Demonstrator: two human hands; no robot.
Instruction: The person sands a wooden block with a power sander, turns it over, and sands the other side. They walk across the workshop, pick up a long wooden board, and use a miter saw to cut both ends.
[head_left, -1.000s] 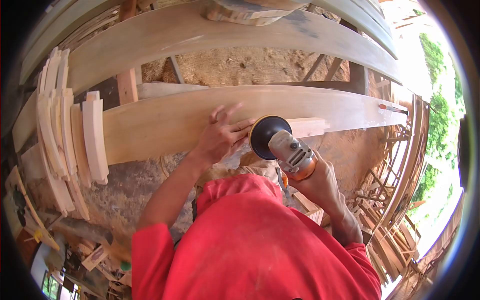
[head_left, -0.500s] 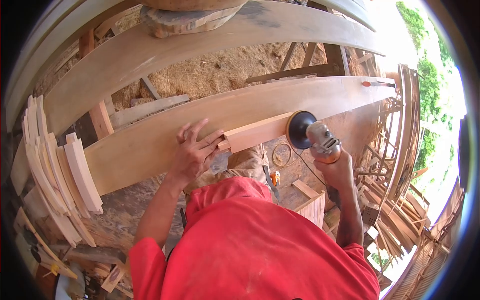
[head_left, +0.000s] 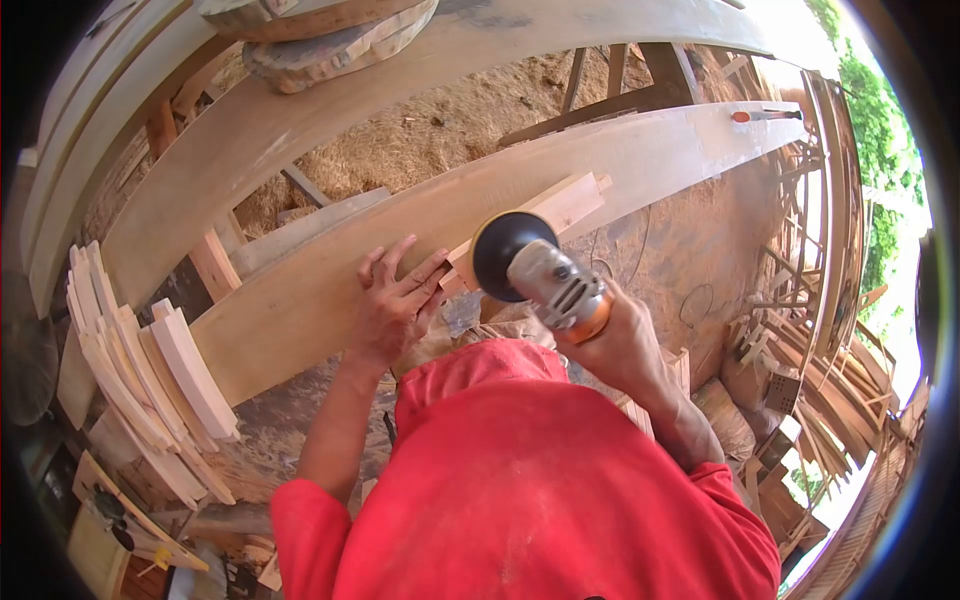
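Note:
My right hand [head_left: 615,345] is wrapped round the body of a power sander [head_left: 560,290] with a round black disc. The disc lies over the near-left part of a pale wooden piece [head_left: 568,203] and hides its middle. My left hand [head_left: 398,305] rests on the long wide board [head_left: 330,265], fingers spread, fingertips at the left end of the wooden piece. That piece lies along the board's near edge and has a narrow tenon at its far right end.
Curved wooden pieces [head_left: 145,375] are stacked at the board's left end. A red-handled tool [head_left: 765,116] lies at its right end. Beyond it stand another long board [head_left: 400,75] and round wooden blocks [head_left: 340,50]. Lumber [head_left: 825,390] is piled at the right.
The sander in my right hand has moved left along the wooden piece, from its right end towards my left hand. My left hand keeps its place at the piece's left end. The view has shifted.

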